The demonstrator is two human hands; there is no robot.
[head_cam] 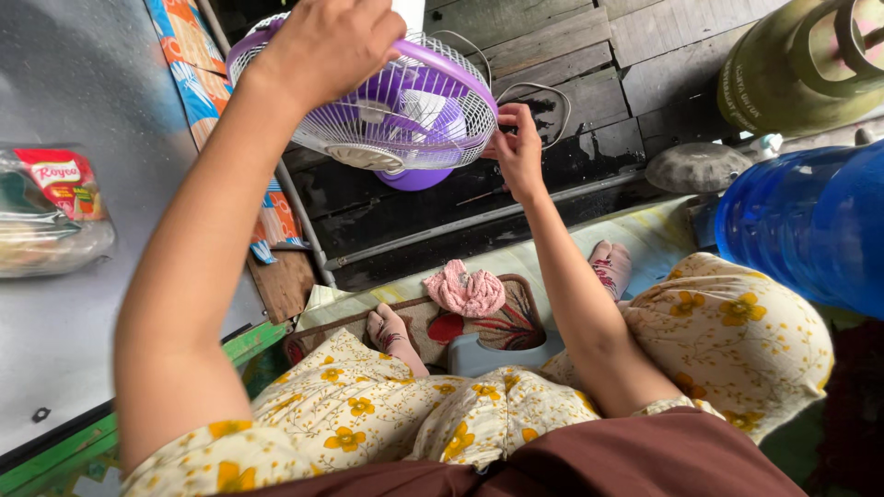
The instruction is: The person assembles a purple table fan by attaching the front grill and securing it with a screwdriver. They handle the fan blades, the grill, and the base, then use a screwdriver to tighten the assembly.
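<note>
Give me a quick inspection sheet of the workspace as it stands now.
Surface: dark wooden plank floor, wet-looking patches.
Job's things: purple desk fan with white wire grille, tilted.
Clutter: pink cloth on patterned mat; packaged food on grey tabletop.
Grippers: left hand grips the fan's top rim; right hand touches its right edge.
Cables: white cord behind the fan.
Surroundings: green gas cylinder, blue water jug.
</note>
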